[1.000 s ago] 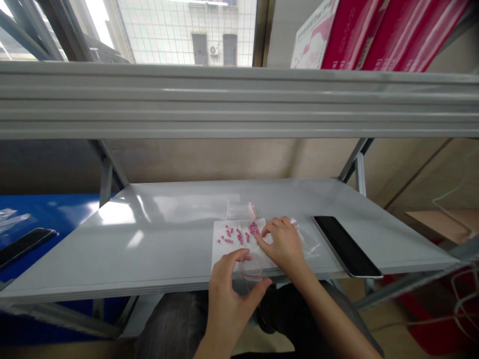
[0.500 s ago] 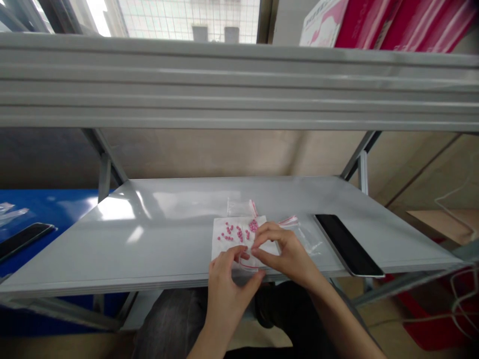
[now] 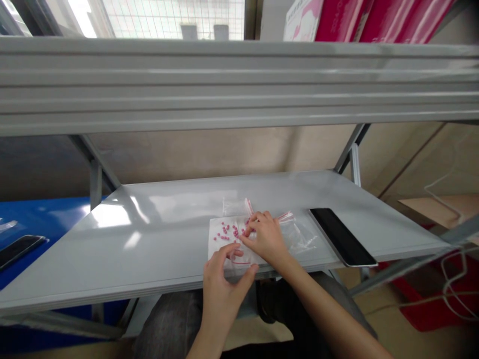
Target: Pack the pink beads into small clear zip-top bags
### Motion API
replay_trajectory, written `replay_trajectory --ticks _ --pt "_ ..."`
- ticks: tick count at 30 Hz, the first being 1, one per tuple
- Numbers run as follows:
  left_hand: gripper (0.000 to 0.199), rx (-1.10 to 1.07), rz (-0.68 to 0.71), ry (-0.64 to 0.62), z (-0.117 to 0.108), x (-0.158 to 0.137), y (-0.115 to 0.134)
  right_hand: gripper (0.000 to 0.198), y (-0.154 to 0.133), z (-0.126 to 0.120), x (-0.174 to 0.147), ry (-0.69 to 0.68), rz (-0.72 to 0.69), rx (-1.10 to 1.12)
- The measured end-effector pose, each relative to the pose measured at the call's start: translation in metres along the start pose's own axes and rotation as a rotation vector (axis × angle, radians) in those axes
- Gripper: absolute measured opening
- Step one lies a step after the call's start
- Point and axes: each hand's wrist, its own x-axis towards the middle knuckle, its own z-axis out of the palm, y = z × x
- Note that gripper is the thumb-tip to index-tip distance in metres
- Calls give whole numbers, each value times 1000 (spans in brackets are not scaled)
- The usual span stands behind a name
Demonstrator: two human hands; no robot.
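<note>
My left hand [image 3: 224, 281] curls its thumb and fingers round a small clear zip bag [image 3: 239, 260] with a red line along its mouth, at the near edge of the table. Over a sheet of white paper [image 3: 212, 249] just beyond it, my right hand [image 3: 265, 237] reaches in with thumb and forefinger drawn close in a pinch. Those fingertips are down among small round pink beads [image 3: 225, 229]; whether a bead sits between them is too small to tell. Several beads lie scattered over the paper, and some are hidden behind my right hand.
Behind the paper lies a clear zip bag [image 3: 234, 206]; more clear bags [image 3: 299, 235] rest to its right. A black tablet [image 3: 340, 237] lies farther right on the grey table [image 3: 160, 249]. A thick grey shelf edge [image 3: 239, 85] crosses above. At left a phone [image 3: 20, 249] is on a blue surface.
My right hand has moved forward and left, from above the mouth of the small bag to the beads. My left hand keeps the bag in about the same place. The view has shifted slightly.
</note>
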Motion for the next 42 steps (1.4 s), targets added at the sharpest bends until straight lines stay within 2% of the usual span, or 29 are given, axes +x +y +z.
replay_trajectory --ticks 4,7,10,13,17,21,24,27,29,32,38,40,42 --pt "34 18 12 1 0 2 -3 8 2 -5 -3 68 -3 80" --pt "35 67 10 -16 -1 3 -4 6 4 -20 -5 117 -45 342" --pt "37 156 14 -27 0 3 -5 4 2 -34 -8 50 -101 612" --pt "36 221 12 -52 0 2 -6 5 -3 -40 -12 -53 -160 687" --pt "38 204 -8 -103 -2 3 -7 6 -6 -37 -16 -123 -225 651" --pt "39 201 -3 -85 -2 3 -7 5 -1 -37 -12 -225 -274 672" --pt "37 136 0 -40 -1 2 -4 8 8 -38 -7 -110 -189 651" --pt "33 49 -8 30 -4 1 -3 6 15 -35 -6 5 -183 417" --pt "33 23 -38 53 -7 1 -4 13 16 -29 -9 -36 -244 287" --pt "37 8 -86 63 -12 2 -6 9 12 -16 -11 -73 -264 233" --pt "36 -21 -7 49 -10 2 -10 7 -1 4 -6 -105 -258 122" --pt "37 -37 -15 36 -10 2 -10 6 -2 5 -5 -104 -255 128" --pt "38 -49 -27 31 -10 2 -9 7 -2 0 -5 -57 -236 239"
